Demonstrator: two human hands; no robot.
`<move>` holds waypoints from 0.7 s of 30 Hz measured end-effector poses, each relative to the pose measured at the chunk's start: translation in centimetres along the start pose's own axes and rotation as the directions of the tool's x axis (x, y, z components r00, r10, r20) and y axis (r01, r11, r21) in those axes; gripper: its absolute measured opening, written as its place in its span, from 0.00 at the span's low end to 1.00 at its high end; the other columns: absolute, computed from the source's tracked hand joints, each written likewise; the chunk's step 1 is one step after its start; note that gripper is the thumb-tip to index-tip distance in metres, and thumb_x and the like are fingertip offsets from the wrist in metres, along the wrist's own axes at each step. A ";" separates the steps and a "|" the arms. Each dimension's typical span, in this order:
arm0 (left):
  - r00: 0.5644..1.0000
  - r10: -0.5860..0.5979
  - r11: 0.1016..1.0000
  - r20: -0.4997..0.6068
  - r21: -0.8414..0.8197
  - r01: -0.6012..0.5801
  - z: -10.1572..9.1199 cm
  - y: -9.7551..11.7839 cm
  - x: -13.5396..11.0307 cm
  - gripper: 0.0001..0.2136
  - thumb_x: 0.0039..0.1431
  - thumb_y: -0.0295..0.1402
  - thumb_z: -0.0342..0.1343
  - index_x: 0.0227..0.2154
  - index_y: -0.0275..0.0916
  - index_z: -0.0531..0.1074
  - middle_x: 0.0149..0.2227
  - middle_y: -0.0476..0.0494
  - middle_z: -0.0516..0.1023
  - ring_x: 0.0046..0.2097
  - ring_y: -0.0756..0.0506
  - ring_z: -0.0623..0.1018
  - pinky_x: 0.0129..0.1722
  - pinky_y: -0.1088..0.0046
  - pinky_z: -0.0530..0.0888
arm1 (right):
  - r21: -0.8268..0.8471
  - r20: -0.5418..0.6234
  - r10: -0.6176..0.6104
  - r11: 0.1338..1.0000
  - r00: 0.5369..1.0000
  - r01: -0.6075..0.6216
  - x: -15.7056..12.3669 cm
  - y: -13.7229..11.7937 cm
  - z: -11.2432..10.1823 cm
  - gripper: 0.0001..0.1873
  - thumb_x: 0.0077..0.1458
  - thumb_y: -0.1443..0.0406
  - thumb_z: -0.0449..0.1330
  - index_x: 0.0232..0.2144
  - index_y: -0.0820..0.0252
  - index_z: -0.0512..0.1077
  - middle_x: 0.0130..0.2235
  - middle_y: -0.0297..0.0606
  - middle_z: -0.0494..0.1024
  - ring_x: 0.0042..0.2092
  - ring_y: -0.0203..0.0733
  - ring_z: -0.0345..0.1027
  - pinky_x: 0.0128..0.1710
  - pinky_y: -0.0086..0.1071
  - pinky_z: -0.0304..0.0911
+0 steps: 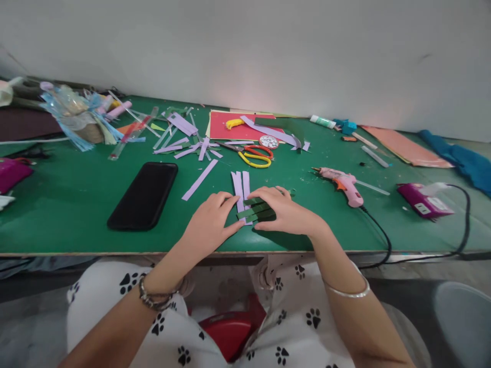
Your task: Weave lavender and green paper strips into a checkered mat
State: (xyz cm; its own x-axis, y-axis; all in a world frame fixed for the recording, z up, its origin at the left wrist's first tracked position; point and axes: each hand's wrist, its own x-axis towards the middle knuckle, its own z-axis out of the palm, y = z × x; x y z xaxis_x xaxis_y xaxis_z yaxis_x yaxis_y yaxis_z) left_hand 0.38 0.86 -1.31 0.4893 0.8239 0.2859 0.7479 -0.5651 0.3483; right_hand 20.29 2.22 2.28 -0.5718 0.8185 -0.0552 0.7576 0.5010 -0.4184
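Several upright lilac paper strips [238,186] lie side by side on the table, crossed by dark green paper strips [247,212] in what looks like a weave. My left hand [209,220] grips the left edge of the lilac strips, thumb low and forefinger higher. From the right, my right hand [286,212] curves over the green strips and grips them between thumb and fingers; their right ends are hidden under the palm. A single lilac strip [200,180] rests to the upper left of my hands.
Left stands a black phone [143,197]. Behind are scissors [255,156], loose lilac strips [182,124], red paper [222,125] and a yellow-handled cutter [233,123]. To the right lie a pink glue gun [341,185], its cord, and a purple power socket [424,199].
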 end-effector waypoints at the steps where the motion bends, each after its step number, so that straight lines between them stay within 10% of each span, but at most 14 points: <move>1: 1.000 0.009 1.000 0.016 0.016 -0.010 0.0 -0.1 0.1 0.18 0.57 0.39 0.52 0.48 0.36 0.66 0.44 0.39 0.70 0.45 0.40 0.70 0.44 0.63 0.70 | -0.003 -0.010 0.010 1.000 1.000 -0.010 -0.1 -0.1 0.1 0.24 0.46 0.58 0.61 0.47 0.54 0.63 0.51 0.39 0.69 0.56 0.47 0.57 0.58 0.49 0.39; 21: 0.944 0.035 0.991 0.328 0.114 -0.076 -0.1 0.7 1.8 0.27 0.64 0.46 0.33 0.62 0.37 0.49 0.64 0.41 0.50 0.65 0.42 0.50 0.61 0.55 0.49 | -0.085 -0.266 0.060 0.993 0.962 -0.085 -0.1 0.2 2.2 0.15 0.58 0.64 0.47 0.44 0.57 0.69 0.44 0.43 0.72 0.46 0.46 0.63 0.46 0.41 0.51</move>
State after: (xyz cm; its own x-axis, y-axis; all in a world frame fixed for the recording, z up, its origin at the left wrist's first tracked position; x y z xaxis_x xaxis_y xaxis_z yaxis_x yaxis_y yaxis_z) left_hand 1.77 1.96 -0.41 0.6352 0.7723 -0.0107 0.7546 -0.6176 0.2217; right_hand 19.81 1.61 0.23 -0.4208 0.8923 0.1632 0.8276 0.4513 -0.3338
